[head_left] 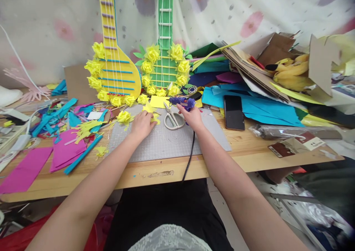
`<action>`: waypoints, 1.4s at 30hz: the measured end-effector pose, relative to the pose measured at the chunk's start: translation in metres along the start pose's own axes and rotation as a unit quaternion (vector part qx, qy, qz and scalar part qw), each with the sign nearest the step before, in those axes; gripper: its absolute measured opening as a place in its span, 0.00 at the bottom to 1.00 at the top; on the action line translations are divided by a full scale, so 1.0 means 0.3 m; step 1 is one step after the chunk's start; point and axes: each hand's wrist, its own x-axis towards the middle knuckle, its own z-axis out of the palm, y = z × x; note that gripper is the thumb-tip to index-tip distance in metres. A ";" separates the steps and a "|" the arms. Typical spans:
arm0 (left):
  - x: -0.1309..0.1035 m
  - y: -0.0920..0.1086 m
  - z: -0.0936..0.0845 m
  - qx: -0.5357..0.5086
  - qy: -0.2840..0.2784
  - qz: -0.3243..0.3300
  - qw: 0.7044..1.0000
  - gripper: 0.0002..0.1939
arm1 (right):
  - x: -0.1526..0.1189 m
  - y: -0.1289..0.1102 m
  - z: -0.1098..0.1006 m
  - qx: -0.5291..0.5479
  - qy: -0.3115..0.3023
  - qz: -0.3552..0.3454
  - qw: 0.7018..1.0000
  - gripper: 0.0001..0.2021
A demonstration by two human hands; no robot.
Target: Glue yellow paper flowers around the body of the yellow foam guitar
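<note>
My right hand [192, 117] is wrapped round a purple glue gun [186, 103], whose nozzle points left; its black cord [190, 156] runs down over the table edge. Under the fingers of my left hand [142, 126] is a yellow paper piece [154, 118], pinched against the grey cutting mat [166, 147]. Scissors with pale handles [174, 121] lie between my hands. A yellow paper flower [124, 117] rests just left of my left hand. Behind stand a yellow paper guitar [119, 71] and a green one [165, 69], both edged with yellow flowers.
Blue, pink and yellow paper scraps [72, 132] are heaped at the left, near a power strip [11, 140]. A black phone [234, 112] lies on blue paper [266, 106] at the right. Cardboard [249, 67] and a clear plastic packet [291, 131] stand beyond it.
</note>
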 end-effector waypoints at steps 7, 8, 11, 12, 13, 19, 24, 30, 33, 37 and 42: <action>-0.009 -0.016 0.059 -0.105 0.060 -0.054 0.991 0.05 | -0.004 -0.002 0.001 -0.008 0.006 -0.008 1.000 0.21; -0.007 -0.019 0.061 -0.117 0.065 -0.053 0.990 0.04 | -0.004 -0.002 0.001 -0.008 0.004 -0.010 1.000 0.21; -0.006 -0.026 0.061 -0.145 0.078 -0.052 0.985 0.03 | -0.005 -0.002 0.001 -0.021 -0.008 -0.012 1.000 0.21; -0.007 -0.029 0.061 -0.152 0.086 -0.051 0.983 0.03 | -0.005 -0.001 0.002 -0.029 -0.013 -0.010 0.999 0.21; -0.008 -0.032 0.060 -0.159 0.093 -0.051 0.981 0.03 | -0.006 -0.001 0.002 -0.036 -0.019 -0.008 0.999 0.22; -0.021 -0.052 0.055 -0.201 0.081 -0.051 0.975 0.07 | -0.011 0.005 0.008 -0.030 -0.049 0.000 0.998 0.23; -0.031 -0.053 0.051 -0.186 0.107 -0.052 0.975 0.11 | -0.019 0.001 0.005 -0.013 -0.048 -0.002 0.999 0.23; -0.043 -0.058 0.042 -0.225 0.176 -0.080 0.955 0.14 | -0.024 -0.009 0.004 -0.007 -0.049 0.004 0.999 0.21; -0.049 -0.059 0.032 -0.293 0.159 -0.117 0.936 0.16 | -0.033 -0.018 0.003 0.035 -0.056 -0.010 0.998 0.20; -0.051 -0.053 0.030 -0.402 0.100 -0.169 0.895 0.20 | -0.052 -0.032 0.003 0.082 -0.133 -0.054 0.986 0.21; -0.045 -0.046 0.037 -0.461 0.080 -0.183 0.864 0.17 | -0.070 -0.036 0.018 0.057 -0.194 -0.073 0.977 0.22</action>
